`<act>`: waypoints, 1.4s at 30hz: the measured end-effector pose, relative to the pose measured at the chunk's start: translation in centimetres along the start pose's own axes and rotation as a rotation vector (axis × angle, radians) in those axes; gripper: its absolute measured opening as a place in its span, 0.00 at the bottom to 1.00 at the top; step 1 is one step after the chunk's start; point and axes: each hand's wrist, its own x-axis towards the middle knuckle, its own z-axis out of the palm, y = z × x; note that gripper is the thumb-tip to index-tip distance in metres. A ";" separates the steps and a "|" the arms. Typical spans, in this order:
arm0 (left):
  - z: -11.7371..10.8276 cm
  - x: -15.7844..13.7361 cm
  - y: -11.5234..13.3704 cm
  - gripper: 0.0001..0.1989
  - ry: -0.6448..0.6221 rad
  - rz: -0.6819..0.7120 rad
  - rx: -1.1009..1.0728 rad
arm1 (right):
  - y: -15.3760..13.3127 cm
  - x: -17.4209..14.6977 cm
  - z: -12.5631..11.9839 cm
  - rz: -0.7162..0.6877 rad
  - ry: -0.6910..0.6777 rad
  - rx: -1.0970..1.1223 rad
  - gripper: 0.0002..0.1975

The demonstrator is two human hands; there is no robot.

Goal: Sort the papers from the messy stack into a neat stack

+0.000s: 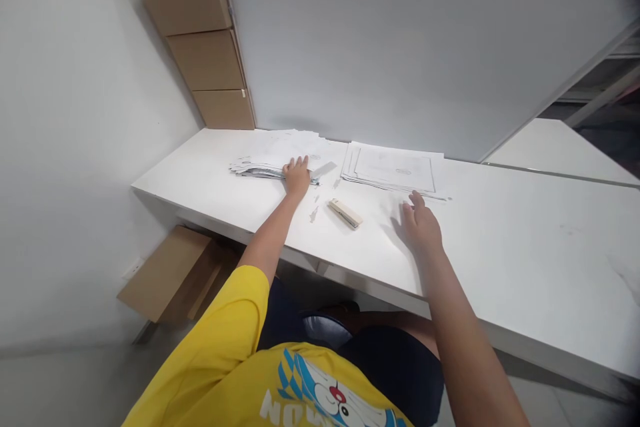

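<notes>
My left hand (298,177) rests on the front right corner of an uneven stack of papers (280,150), fingers spread over the top sheet. Whether the thumb is under any sheets is hidden. A second, thinner pile of printed sheets (390,167) lies to the right, its edges slightly offset. Just in front of that pile, my right hand (421,223) is above the table with its fingers apart and nothing in them. Between the two hands, a cream stapler (345,213) lies at an angle on the table.
The white table (525,247) runs along a large whiteboard (400,47) standing at its back edge. Stacked cardboard boxes (210,60) rise at the back left. Another cardboard box (167,273) is below the table's left end, beside the wall.
</notes>
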 end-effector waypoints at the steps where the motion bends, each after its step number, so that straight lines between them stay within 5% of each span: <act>1: 0.0 -0.1 0.0 0.28 -0.013 0.024 -0.016 | 0.0 0.0 0.0 -0.003 -0.004 0.000 0.34; 6: -0.3 -0.3 0.1 0.29 -0.012 0.134 -0.002 | 0.3 0.0 -0.1 -0.016 0.008 0.050 0.34; 12: -0.4 0.1 0.2 0.31 0.009 -0.124 0.119 | 0.4 0.1 -0.2 0.028 -0.013 0.104 0.35; 42: -0.2 0.1 -1.1 0.30 -0.034 0.154 0.085 | 1.3 0.9 0.3 0.002 -0.010 0.075 0.33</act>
